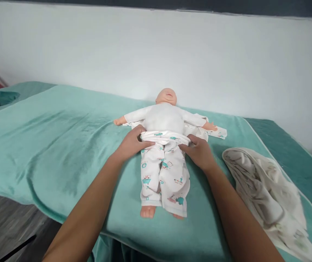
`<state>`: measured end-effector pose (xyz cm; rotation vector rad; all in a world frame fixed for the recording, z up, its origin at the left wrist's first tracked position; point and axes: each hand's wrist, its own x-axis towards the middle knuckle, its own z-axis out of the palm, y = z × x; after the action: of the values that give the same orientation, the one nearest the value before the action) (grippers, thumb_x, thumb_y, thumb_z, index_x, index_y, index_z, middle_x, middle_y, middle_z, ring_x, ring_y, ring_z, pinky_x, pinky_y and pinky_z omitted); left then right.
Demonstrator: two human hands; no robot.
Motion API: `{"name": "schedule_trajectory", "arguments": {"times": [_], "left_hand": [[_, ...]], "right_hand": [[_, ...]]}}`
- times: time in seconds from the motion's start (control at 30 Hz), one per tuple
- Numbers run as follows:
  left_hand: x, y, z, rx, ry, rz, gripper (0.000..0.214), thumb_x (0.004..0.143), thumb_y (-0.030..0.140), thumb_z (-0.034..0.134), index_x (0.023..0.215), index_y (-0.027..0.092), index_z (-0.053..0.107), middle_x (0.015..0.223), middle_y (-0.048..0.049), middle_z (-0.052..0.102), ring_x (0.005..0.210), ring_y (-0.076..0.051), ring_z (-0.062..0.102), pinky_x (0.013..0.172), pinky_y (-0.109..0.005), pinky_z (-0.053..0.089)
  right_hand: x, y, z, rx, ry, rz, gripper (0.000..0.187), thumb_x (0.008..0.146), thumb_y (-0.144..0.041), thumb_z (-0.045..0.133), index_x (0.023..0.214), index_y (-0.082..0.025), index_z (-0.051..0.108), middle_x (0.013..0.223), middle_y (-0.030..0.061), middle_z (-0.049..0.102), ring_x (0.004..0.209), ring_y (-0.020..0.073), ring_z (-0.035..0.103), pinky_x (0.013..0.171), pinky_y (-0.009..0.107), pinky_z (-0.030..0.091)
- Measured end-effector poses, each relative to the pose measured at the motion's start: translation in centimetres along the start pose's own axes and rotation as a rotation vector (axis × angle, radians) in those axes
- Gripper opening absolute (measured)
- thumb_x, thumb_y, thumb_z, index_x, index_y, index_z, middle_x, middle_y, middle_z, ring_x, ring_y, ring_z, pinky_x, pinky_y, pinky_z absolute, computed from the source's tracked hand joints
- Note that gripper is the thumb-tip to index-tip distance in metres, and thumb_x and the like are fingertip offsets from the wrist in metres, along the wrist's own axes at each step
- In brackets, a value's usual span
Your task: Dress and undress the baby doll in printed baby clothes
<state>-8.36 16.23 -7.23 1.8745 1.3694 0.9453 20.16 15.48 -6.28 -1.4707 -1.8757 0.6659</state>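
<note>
1. Nearest my camera, the bare feet of a baby doll with a white cloth torso (164,120) show below two cuffs; it lies face up on a mint-green plush blanket (63,153).
2. Right of the doll I see a crumpled cream cloth bundle (265,193), with my right forearm crossing between them.
3. White trousers with teal-and-pink cartoon prints (172,171) cover the doll's legs. Their long axis runs along the doll's, cuffs toward me, waistband pointing away toward its head.
4. At the doll's waist, I have the left hand (133,142) pinching the waistband's left edge between thumb and fingers; the right hand (199,150) pinches the right edge likewise. Both hide the waistband's corners.
5. Beyond the waist, the doll's arms stretch sideways, over a white printed garment (218,132) showing at both sides.
6. Past the doll's head, I see a plain white wall (156,47).
</note>
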Motion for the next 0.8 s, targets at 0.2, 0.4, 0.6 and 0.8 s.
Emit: {"name": "schedule_trajectory", "arguments": {"times": [0.2, 0.4, 0.6, 0.8], "left_hand": [[-0.2, 0.1, 2.3, 0.288, 0.373, 0.049, 0.015, 0.077, 0.028, 0.058, 0.070, 0.023, 0.046, 0.067, 0.0007, 0.053, 0.073, -0.020, 0.051, 0.074, -0.032, 0.039], [-2.1, 0.3, 1.8, -0.031, 0.160, 0.012, 0.022, 0.079, 0.034, 0.063, 0.093, 0.022, 0.050, 0.084, 0.0026, 0.054, 0.077, -0.016, 0.050, 0.071, -0.028, 0.040], [-5.5, 0.8, 1.8, -0.020, 0.098, 0.097, 0.026, 0.078, 0.039, 0.069, 0.085, 0.022, 0.051, 0.092, -0.0006, 0.057, 0.086, -0.018, 0.053, 0.077, -0.030, 0.042], [-7.0, 0.4, 2.5, 0.031, 0.251, 0.217, 0.026, 0.081, 0.026, 0.059, 0.064, 0.022, 0.040, 0.071, 0.0003, 0.054, 0.070, -0.016, 0.050, 0.072, -0.032, 0.039]], "right_hand": [[-1.0, -1.1, 2.6, -0.099, 0.461, -0.026, 0.015, 0.078, -0.026, 0.056, 0.072, -0.025, 0.042, 0.065, -0.0037, 0.049, 0.065, 0.0164, 0.046, 0.065, 0.030, 0.035], [-1.9, 0.0, 1.5, 0.268, 0.055, 0.014, 0.020, 0.082, -0.036, 0.061, 0.097, -0.023, 0.057, 0.089, -0.0007, 0.063, 0.081, 0.0174, 0.055, 0.072, 0.030, 0.044], [-5.2, -1.1, 0.8, 0.195, -0.167, 0.059, 0.025, 0.077, -0.043, 0.072, 0.089, -0.023, 0.063, 0.083, -0.0011, 0.065, 0.080, 0.0196, 0.056, 0.070, 0.031, 0.043], [-7.7, -2.3, 2.9, 0.028, 0.312, 0.024, 0.022, 0.077, -0.027, 0.061, 0.061, -0.023, 0.046, 0.058, -0.0032, 0.046, 0.064, 0.0161, 0.044, 0.060, 0.029, 0.035]]}}
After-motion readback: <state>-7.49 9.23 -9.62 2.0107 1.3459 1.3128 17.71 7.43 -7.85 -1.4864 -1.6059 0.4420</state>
